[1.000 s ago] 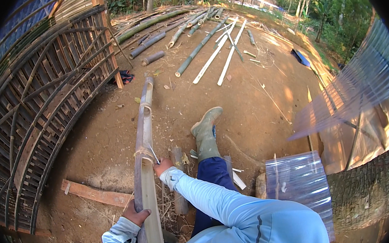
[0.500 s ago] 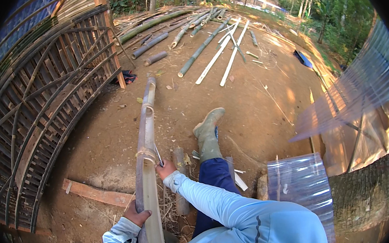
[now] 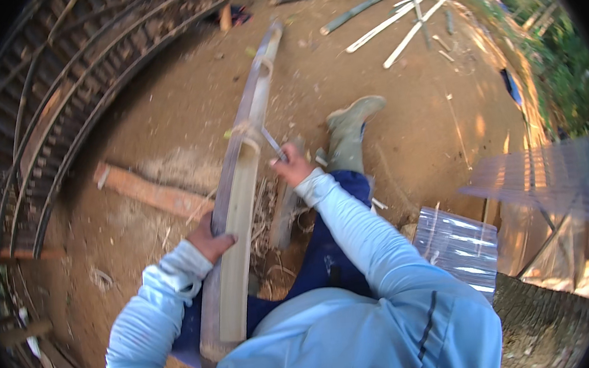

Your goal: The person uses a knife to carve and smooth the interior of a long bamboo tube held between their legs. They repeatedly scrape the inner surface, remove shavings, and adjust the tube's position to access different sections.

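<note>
The split bamboo pole (image 3: 239, 189) lies lengthwise across the person's lap, its open hollow face up, the far end resting on bare earth near the woven bamboo fence (image 3: 57, 113). The left hand (image 3: 210, 239) is wrapped around the pole's left edge, fingers closed on it, steadying it. The right hand (image 3: 291, 166) is clenched around the handle of a blade (image 3: 271, 142), whose tip meets the pole at a node. A booted foot (image 3: 349, 131) sits just right of the blade. In my judgement the cut goes best with the blade directed away from the boot and the left hand kept well behind the edge. A wooden plank (image 3: 148, 191) lies to the left; cut poles (image 3: 393, 25) lie well apart.
</note>
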Tool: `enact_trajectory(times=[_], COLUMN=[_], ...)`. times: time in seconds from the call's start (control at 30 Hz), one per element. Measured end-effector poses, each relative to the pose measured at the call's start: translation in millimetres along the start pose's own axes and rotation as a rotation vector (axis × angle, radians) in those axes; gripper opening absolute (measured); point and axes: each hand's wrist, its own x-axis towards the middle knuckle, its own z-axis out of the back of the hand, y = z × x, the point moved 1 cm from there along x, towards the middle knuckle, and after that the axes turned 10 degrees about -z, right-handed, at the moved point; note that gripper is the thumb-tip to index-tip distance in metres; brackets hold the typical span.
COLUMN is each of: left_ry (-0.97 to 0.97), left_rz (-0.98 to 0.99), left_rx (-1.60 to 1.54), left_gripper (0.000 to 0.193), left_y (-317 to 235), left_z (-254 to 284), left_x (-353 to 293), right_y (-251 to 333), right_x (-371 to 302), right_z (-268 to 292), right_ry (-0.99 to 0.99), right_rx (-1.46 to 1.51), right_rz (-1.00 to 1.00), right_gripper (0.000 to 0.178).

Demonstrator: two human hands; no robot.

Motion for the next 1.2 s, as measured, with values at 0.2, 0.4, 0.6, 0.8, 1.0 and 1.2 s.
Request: enact_trajectory(times=[0.2, 0.4, 0.6, 0.8, 1.0, 1.2], left_ry=[0.021, 0.043, 0.037, 0.087, 0.07, 0.045], left_rz=[0.138, 0.157, 0.176, 0.187, 0.16, 0.105], left_rx=[0.015, 0.05, 0.028, -0.003, 0.035, 0.068], left_gripper=[0.097, 0.1, 0.099, 0.097, 0.094, 0.093], left_y=[-8.3, -13.6, -15.9, -25.2, -12.0, 1.5], left_z=[6.2, 6.5, 6.6, 8.7, 5.3, 2.6], left_x=[-10.0, -6.3, -8.1, -8.2, -6.0, 2.2], right_y=[69.2, 74.8, 73.1, 73.1, 84.1, 86.1], right_x=[-22.8, -10.0, -0.8, -8.0, -9.3, 9.8], right_z=[42.3, 41.3, 33.5, 21.0, 18.8, 19.0], right_ry=[0.137, 0.158, 0.178, 0.157, 0.208, 0.239], right_rx=[-0.449, -0.839, -0.962, -0.997, -1.005, -0.924], right_rz=[0.062, 0.191, 0.224, 0.141, 0.05, 0.128], right_gripper=[0.019, 0.02, 0.018, 0.019, 0.018, 0.021])
